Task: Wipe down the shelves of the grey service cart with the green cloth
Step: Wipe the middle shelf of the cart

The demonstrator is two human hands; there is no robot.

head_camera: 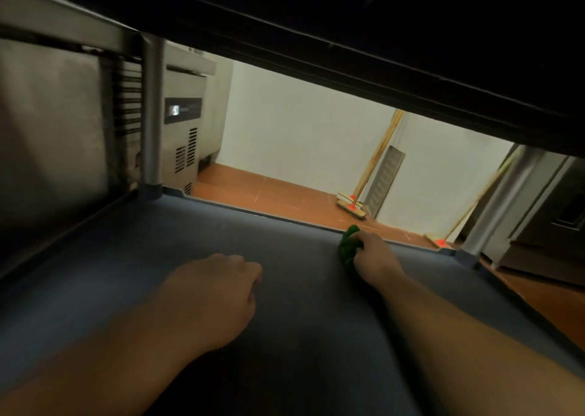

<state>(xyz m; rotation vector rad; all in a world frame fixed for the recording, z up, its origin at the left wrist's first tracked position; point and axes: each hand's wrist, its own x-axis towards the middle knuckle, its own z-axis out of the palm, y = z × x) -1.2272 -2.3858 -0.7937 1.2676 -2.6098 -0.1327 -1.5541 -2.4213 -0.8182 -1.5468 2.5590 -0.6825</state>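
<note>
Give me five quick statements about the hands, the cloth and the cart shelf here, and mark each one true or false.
1. The right hand grips the green cloth. True.
2. The cloth is at the near edge of the shelf. False: it sits at the far rim.
3. The left hand holds a second cloth. False: it is loosely closed on the shelf with nothing showing in it.
4. Brooms lean against the white wall beyond the cart. True.
5. Bottles stand on the shelf being wiped. False: only the hands and cloth are on its visible surface.
</note>
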